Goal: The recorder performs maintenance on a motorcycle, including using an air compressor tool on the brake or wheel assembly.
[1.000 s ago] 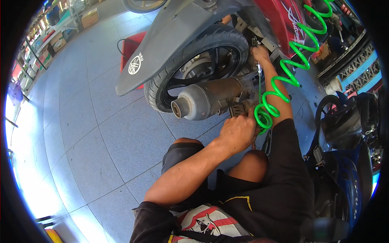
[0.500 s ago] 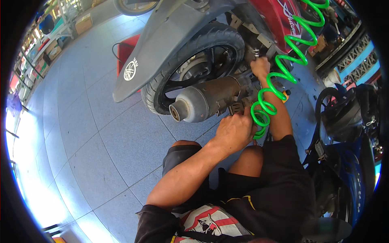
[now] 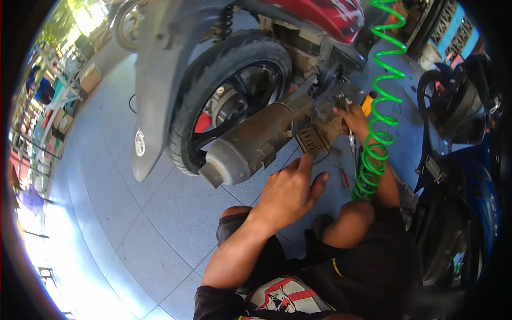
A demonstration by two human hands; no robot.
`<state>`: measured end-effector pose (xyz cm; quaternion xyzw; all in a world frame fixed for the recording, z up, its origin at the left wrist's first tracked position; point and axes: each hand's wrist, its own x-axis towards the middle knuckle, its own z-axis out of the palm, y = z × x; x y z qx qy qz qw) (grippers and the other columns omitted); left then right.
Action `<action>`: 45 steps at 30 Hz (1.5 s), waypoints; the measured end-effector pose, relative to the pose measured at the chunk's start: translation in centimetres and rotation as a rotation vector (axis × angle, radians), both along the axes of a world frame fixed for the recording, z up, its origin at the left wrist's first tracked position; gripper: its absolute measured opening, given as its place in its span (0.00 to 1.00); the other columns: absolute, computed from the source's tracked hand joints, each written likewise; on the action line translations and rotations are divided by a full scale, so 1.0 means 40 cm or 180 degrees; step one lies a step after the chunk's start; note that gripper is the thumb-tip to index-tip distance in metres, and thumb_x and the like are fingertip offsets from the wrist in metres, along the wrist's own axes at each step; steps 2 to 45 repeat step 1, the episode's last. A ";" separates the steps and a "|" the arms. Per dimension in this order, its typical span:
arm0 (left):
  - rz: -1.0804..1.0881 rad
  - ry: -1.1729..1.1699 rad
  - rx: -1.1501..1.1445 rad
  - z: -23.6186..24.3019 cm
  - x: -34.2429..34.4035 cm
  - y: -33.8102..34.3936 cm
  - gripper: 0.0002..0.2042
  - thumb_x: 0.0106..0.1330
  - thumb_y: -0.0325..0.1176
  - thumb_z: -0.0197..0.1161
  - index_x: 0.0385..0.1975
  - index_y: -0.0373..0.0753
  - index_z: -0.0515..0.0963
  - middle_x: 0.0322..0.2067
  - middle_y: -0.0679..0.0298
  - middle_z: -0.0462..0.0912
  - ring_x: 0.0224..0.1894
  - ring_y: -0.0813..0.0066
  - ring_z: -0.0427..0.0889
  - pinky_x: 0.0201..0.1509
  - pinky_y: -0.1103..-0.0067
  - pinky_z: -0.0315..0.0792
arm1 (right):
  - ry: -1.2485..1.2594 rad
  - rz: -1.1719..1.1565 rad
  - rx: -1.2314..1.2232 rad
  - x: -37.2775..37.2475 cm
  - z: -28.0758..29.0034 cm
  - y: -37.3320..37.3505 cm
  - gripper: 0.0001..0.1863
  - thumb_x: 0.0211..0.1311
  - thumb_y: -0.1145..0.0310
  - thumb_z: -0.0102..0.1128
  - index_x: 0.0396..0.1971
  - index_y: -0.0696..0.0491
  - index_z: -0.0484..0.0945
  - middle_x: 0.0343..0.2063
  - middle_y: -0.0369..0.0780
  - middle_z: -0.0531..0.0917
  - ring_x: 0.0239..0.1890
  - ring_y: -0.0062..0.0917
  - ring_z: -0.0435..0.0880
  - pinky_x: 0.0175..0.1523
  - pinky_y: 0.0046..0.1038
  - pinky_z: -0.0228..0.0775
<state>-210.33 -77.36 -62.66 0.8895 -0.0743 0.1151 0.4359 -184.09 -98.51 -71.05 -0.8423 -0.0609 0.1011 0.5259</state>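
Observation:
My left hand [image 3: 288, 192] is open, thumb apart, its index fingertip at the lower end of a dirty brown slotted cover [image 3: 311, 141]. That cover sits beside the muffler [image 3: 250, 144] of a scooter with a red panel [image 3: 325, 18]. Farther right, my right hand [image 3: 356, 121] is low near the floor, its fingers curled by small metal parts; what they hold is hidden. Just below it a shiny metal tool [image 3: 352, 143] shows, partly covered by the green coiled hose [image 3: 386, 77]. The rear wheel [image 3: 184, 114] stands left of the muffler.
A red-handled screwdriver [image 3: 344, 179] lies on the blue tiled floor [image 3: 160, 213]. Beyond my right hand is a yellow-and-black object [image 3: 368, 103]. A dark blue motorbike [image 3: 458, 202] stands close on my right. Shelves and a cardboard box [image 3: 90, 77] are far left.
My right hand has come down and nearer from beside the engine, where a shiny tool showed at its fingers. My left hand has shifted slightly left and down, its thumb spreading. The view has shifted.

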 end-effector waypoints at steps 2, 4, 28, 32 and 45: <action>-0.0092 0.0012 0.0174 0.007 -0.008 0.010 0.19 0.63 0.36 0.61 0.49 0.32 0.69 0.28 0.47 0.81 0.30 0.48 0.83 0.34 0.64 0.75 | 0.0308 -0.0067 -0.0063 -0.017 -0.032 -0.036 0.15 0.52 0.64 0.66 0.34 0.58 0.76 0.14 0.39 0.75 0.10 0.23 0.72 0.13 0.25 0.59; -0.0092 0.0012 0.0174 0.007 -0.008 0.010 0.19 0.63 0.36 0.61 0.49 0.32 0.69 0.28 0.47 0.81 0.30 0.48 0.83 0.34 0.64 0.75 | 0.0308 -0.0067 -0.0063 -0.017 -0.032 -0.036 0.15 0.52 0.64 0.66 0.34 0.58 0.76 0.14 0.39 0.75 0.10 0.23 0.72 0.13 0.25 0.59; -0.0092 0.0012 0.0174 0.007 -0.008 0.010 0.19 0.63 0.36 0.61 0.49 0.32 0.69 0.28 0.47 0.81 0.30 0.48 0.83 0.34 0.64 0.75 | 0.0308 -0.0067 -0.0063 -0.017 -0.032 -0.036 0.15 0.52 0.64 0.66 0.34 0.58 0.76 0.14 0.39 0.75 0.10 0.23 0.72 0.13 0.25 0.59; -0.0092 0.0012 0.0174 0.007 -0.008 0.010 0.19 0.63 0.36 0.61 0.49 0.32 0.69 0.28 0.47 0.81 0.30 0.48 0.83 0.34 0.64 0.75 | 0.0308 -0.0067 -0.0063 -0.017 -0.032 -0.036 0.15 0.52 0.64 0.66 0.34 0.58 0.76 0.14 0.39 0.75 0.10 0.23 0.72 0.13 0.25 0.59; -0.0092 0.0012 0.0174 0.007 -0.008 0.010 0.19 0.63 0.36 0.61 0.49 0.32 0.69 0.28 0.47 0.81 0.30 0.48 0.83 0.34 0.64 0.75 | 0.0308 -0.0067 -0.0063 -0.017 -0.032 -0.036 0.15 0.52 0.64 0.66 0.34 0.58 0.76 0.14 0.39 0.75 0.10 0.23 0.72 0.13 0.25 0.59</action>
